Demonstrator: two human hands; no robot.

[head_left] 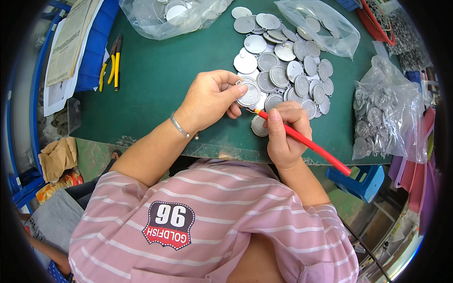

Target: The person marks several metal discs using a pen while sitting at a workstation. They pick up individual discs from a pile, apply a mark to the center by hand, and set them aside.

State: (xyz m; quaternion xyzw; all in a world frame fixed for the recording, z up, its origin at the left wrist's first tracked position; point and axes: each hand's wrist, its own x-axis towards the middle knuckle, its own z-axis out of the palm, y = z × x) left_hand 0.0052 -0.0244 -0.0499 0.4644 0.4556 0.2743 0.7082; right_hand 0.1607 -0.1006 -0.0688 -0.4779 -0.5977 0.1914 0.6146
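Note:
My left hand (207, 100) pinches a round silver metal disc (249, 95) by its left edge; it has a textured face, a raised rim and a small loop. In my right hand (289, 134) is a slim red pen-shaped tool (317, 147) with a yellow collar and a thin pointed tip. That tip is just below the disc's lower edge; whether they touch I cannot tell. Beyond both hands lies a heap of similar silver discs (278, 75), some textured side up, some smooth. One loose disc (259, 125) rests beside my right fingers, partly covered.
The green table (155, 94) has a worn front edge. Yellow-handled pliers (113, 66) lie at left by a blue bin (94, 56). Clear bags of metal parts (172, 19), (325, 23) stand behind, another bag (384, 113) at right. A blue stool (361, 183) is below; another person (59, 221) sits at lower left.

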